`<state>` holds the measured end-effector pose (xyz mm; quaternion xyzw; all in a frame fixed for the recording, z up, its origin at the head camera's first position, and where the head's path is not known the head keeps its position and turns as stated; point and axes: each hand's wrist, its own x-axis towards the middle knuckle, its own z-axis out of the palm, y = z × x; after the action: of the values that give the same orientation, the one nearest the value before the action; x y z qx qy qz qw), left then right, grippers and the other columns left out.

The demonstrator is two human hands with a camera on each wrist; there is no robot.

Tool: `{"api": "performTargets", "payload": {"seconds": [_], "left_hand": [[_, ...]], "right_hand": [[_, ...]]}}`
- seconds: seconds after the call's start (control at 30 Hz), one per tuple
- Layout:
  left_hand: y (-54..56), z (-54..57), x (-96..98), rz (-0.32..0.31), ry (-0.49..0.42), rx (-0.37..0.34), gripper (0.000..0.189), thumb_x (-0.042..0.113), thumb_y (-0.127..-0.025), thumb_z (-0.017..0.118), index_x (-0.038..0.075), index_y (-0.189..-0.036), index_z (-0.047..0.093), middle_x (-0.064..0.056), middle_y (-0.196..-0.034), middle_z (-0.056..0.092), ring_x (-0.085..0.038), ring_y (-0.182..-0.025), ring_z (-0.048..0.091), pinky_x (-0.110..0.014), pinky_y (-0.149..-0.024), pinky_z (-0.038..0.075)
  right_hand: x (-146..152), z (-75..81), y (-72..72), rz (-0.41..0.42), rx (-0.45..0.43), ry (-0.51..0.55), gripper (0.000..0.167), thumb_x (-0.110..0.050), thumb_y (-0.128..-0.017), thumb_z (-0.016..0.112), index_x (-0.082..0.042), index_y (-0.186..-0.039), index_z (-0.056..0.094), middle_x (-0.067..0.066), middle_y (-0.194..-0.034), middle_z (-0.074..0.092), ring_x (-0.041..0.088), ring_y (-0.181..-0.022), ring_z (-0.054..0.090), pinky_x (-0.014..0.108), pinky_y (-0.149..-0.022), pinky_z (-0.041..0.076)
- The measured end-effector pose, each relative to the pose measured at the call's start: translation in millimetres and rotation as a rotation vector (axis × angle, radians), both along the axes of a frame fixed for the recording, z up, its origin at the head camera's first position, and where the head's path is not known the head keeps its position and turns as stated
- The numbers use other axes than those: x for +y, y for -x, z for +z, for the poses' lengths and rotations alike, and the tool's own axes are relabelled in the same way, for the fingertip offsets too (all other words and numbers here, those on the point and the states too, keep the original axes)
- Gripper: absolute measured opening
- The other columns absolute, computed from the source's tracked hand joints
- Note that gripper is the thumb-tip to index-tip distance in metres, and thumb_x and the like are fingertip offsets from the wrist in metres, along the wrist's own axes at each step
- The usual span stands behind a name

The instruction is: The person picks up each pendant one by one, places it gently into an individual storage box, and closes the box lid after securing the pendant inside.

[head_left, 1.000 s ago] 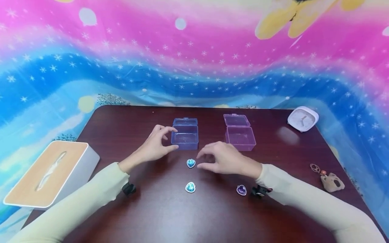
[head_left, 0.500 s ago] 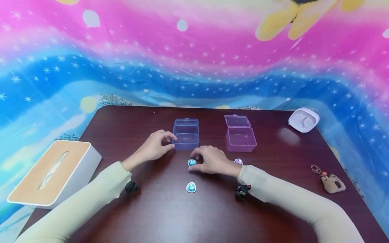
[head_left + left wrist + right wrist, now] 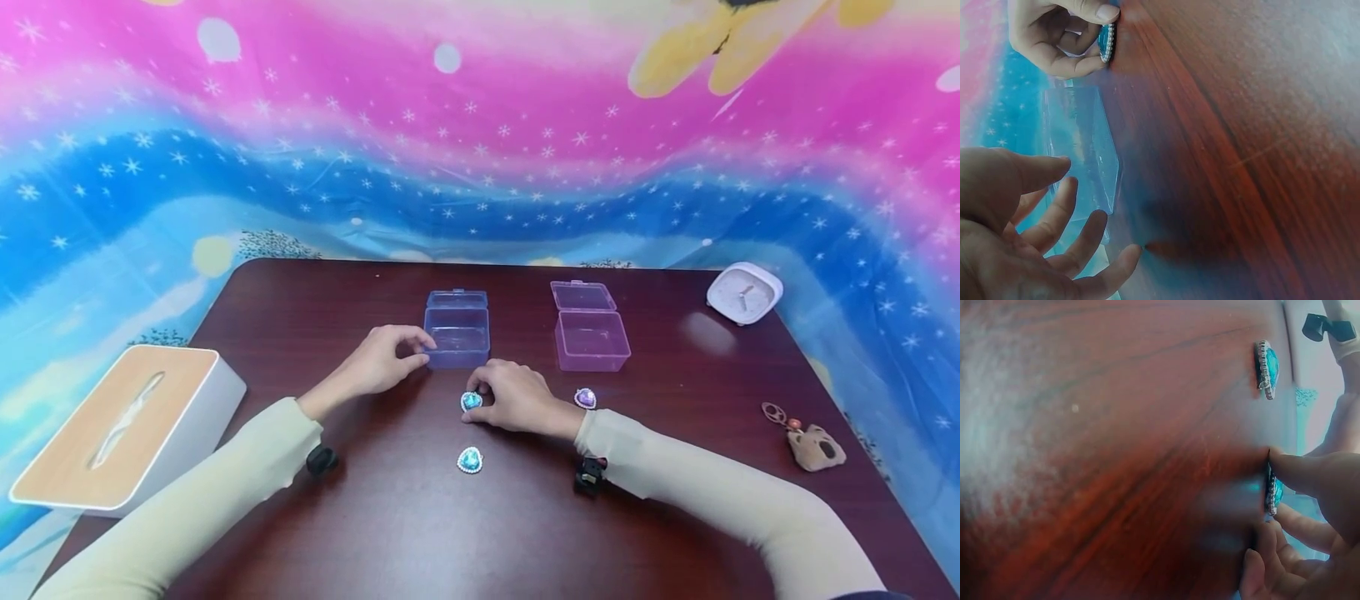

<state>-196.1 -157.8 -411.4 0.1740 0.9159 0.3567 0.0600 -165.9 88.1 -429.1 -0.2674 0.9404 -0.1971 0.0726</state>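
My right hand (image 3: 517,396) pinches a blue heart-shaped gem (image 3: 471,402) with a pearly rim between thumb and fingers, at table level. Both wrist views show thumb and finger on opposite edges of this gem. A second blue heart gem (image 3: 470,460) lies nearer me. Just past my right wrist sits a light purple heart gem (image 3: 586,398). My left hand (image 3: 382,360), fingers loosely bent and holding nothing, is by the left front corner of a clear blue box (image 3: 457,358) with its lid back; whether it touches is unclear. No gem shows inside.
A clear pink box (image 3: 594,364), lid also back, stands right of the blue one. A tissue box (image 3: 172,442) is at the left edge. On the right are a white clock (image 3: 744,293) and a plush keychain (image 3: 816,448). A patterned cloth (image 3: 480,167) hangs behind the table.
My right hand has moved left and taken hold of the farther blue gem. The light purple gem has come into view; a darker purple one is now hidden behind my right wrist.
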Motion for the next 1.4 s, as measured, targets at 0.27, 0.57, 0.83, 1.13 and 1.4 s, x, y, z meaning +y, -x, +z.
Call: {"api": "performTargets", "payload": {"seconds": [0.27,0.57,0.83,1.13,1.4], "left_hand": [[0.1,-0.4,-1.2,-0.007,0.008,-0.004,0.015,0.012,-0.097,0.07,0.014,-0.111,0.074,-0.001,-0.084,0.069,-0.02,-0.085,0.059,-0.038,-0.087,0.047],[-1.2,0.5,-1.2,-0.008,0.018,-0.014,0.015,0.014,-0.098,0.069,0.015,-0.112,0.074,-0.007,-0.088,0.073,-0.019,-0.083,0.058,-0.038,-0.085,0.047],[0.2,1.7,-1.9,-0.012,0.017,-0.013,0.014,0.012,-0.098,0.069,0.013,-0.111,0.074,-0.005,-0.089,0.072,-0.022,-0.09,0.061,-0.043,-0.091,0.049],[0.5,1.9,-1.8,-0.006,0.026,-0.018,0.014,0.013,-0.098,0.069,0.014,-0.111,0.074,-0.005,-0.093,0.073,-0.024,-0.094,0.062,-0.046,-0.095,0.051],[0.8,2.2,-1.3,0.0,0.017,-0.027,0.013,0.013,-0.097,0.07,0.014,-0.109,0.075,-0.005,-0.092,0.073,-0.024,-0.093,0.062,-0.047,-0.095,0.051]], "right_hand": [[1.4,0.3,1.4,0.033,-0.023,0.002,0.031,-0.04,-0.084,0.085,-0.02,-0.107,0.077,-0.006,-0.091,0.067,0.008,-0.076,0.056,0.027,-0.06,0.045],[4.8,2.1,3.1,0.062,-0.069,0.039,0.031,-0.031,-0.082,0.086,-0.016,-0.108,0.077,-0.003,-0.094,0.07,0.01,-0.079,0.058,0.028,-0.065,0.049],[7.5,4.4,4.8,0.067,-0.066,0.023,0.03,-0.036,-0.08,0.086,-0.023,-0.105,0.076,-0.008,-0.093,0.068,0.009,-0.081,0.058,0.03,-0.065,0.048],[17.2,7.1,9.7,0.069,-0.087,0.165,0.034,-0.029,-0.084,0.085,-0.019,-0.116,0.077,-0.008,-0.089,0.073,0.003,-0.066,0.06,0.023,-0.057,0.05],[26.6,16.1,21.0,0.071,-0.21,0.419,0.038,-0.021,-0.087,0.084,-0.009,-0.122,0.075,0.003,-0.079,0.076,0.026,-0.059,0.07,0.028,-0.052,0.054]]}}
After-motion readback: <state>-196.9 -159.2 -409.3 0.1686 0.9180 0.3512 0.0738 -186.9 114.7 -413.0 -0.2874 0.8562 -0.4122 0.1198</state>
